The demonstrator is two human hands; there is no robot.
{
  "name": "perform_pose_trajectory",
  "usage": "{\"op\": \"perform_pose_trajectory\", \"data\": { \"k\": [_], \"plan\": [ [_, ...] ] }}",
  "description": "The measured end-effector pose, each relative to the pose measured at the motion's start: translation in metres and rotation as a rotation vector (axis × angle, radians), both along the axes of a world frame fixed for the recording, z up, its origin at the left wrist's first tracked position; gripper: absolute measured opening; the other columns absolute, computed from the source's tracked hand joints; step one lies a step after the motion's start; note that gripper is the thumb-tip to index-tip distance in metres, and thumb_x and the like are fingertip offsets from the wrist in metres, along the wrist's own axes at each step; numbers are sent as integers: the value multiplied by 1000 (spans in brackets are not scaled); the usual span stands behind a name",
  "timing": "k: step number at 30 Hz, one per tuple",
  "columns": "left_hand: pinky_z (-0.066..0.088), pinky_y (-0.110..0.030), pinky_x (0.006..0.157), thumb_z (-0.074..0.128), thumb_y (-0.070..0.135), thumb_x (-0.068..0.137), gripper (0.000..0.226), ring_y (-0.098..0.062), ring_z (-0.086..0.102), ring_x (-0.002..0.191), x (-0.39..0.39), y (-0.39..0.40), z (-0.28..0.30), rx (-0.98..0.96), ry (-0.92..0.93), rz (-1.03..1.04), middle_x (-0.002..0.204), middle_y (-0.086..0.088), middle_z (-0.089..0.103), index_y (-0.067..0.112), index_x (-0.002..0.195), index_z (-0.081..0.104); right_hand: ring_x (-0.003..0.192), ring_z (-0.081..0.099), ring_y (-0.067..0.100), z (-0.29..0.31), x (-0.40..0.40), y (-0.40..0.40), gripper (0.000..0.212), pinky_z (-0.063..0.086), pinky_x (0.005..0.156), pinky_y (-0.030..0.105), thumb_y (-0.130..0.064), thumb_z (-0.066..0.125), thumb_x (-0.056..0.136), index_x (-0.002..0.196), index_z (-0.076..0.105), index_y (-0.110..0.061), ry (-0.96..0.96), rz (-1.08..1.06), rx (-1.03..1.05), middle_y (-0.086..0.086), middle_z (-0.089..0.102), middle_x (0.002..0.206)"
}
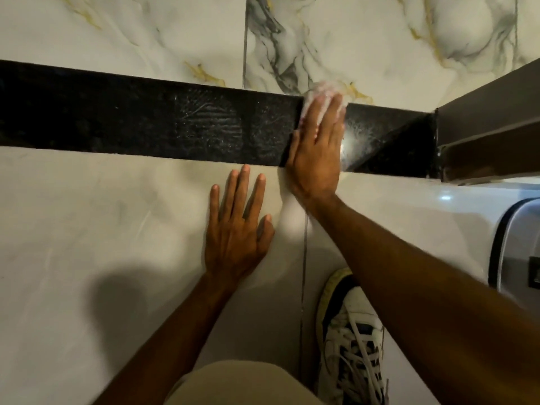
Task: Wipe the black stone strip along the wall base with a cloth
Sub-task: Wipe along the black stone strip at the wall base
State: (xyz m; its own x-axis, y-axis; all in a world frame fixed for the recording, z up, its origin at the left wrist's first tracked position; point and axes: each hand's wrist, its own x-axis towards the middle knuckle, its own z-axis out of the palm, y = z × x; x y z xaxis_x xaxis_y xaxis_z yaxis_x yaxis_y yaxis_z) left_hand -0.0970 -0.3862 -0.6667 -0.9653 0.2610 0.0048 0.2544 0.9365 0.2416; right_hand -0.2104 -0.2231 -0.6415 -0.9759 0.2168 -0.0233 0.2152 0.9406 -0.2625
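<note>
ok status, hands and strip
Right hand flat, pressing cloth on black strip. Left hand flat on pale tile. Dark frame closes strip's right end.

Black stone strip (146,124): polished, speckled, streaked with smears. Cloth (317,90): white, soft, blurred. Wall tile (380,39): glossy marble look, grey and gold veins. Floor tile (87,214): pale, smooth, satin sheen.

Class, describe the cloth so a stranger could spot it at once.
A black stone strip crosses the pale marble tiles. Towards its right end, the right hand presses flat on it. The cloth is the whitish wad showing beyond its fingertips, the only soft thing there.
</note>
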Motion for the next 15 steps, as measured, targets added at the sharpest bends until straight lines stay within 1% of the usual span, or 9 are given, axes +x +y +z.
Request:
{"op": "perform_pose_trajectory", "data": {
  "k": [2, 5, 6, 8, 10, 11, 12, 13, 15],
  "plan": [
    [18, -60, 137, 39, 43, 108, 72, -34, 16, 169, -1, -1, 3, 2, -7, 5, 181, -17, 17, 15, 173, 23, 171, 3, 44, 4, 23, -2, 65, 15, 142, 52, -27, 33, 118, 172, 11, 2, 21, 157, -14, 30, 3, 181],
    [21, -60, 136, 40, 43, 108, 72, -35, 17, 169, -2, -1, 6, 17, -9, 5, 181, -18, 19, 14, 173, 25, 170, 10, 46, 5, 74, 21, 62, 26, 138, 55, -22, 39, 117, 170, 19, 6, 26, 245, 103, 33, 11, 179],
    [21, -60, 136, 40, 43, 108, 72, -35, 17, 169, -2, -1, 5, 23, -9, 5, 181, -17, 19, 14, 173, 25, 169, 11, 47, 4, 84, 29, 62, 27, 137, 55, -21, 39, 118, 169, 19, 8, 20, 226, 138, 34, 13, 178],
    [21, -60, 136, 40, 43, 108, 72, -35, 18, 169, -2, 0, 2, 39, -4, 8, 181, -17, 20, 14, 172, 25, 170, 9, 48, 3, 76, 33, 62, 23, 139, 54, -21, 36, 118, 169, 17, 9, 21, 73, 143, 35, 11, 178],
    [19, -60, 136, 39, 44, 108, 72, -35, 17, 169, -3, 0, -2, 52, 0, 14, 181, -17, 19, 14, 173, 25, 170, 7, 46, 3, 44, 23, 64, 21, 140, 53, -26, 32, 118, 171, 12, 5, 44, -125, 81, 32, 7, 180],
    [19, -60, 136, 39, 44, 108, 72, -34, 17, 169, -2, -1, -3, 55, 0, 18, 181, -17, 19, 14, 173, 25, 171, 6, 44, 1, 26, 14, 65, 20, 140, 52, -29, 30, 119, 172, 9, 2, 50, -176, 47, 30, 5, 181],
    [18, -59, 137, 39, 44, 108, 72, -34, 17, 169, -2, -2, -3, 60, 3, 22, 181, -17, 19, 14, 172, 25, 171, 5, 44, -1, 10, 5, 65, 19, 141, 52, -32, 27, 119, 173, 8, 0, 49, -172, 32, 28, 4, 181],
    [18, -59, 137, 39, 44, 109, 71, -34, 18, 169, -3, -1, -3, 67, 8, 23, 181, -17, 21, 14, 172, 26, 171, 5, 43, -3, -2, -2, 65, 18, 141, 52, -32, 25, 119, 173, 8, 0, 48, -117, 24, 27, 4, 182],
    [20, -58, 136, 38, 43, 110, 68, -33, 20, 168, -1, -4, 0, 72, 9, 22, 180, -16, 23, 15, 172, 29, 171, 5, 44, -7, -8, -9, 63, 15, 141, 52, -26, 28, 119, 172, 10, 1, 47, 115, 3, 28, 5, 181]
  ]
}}
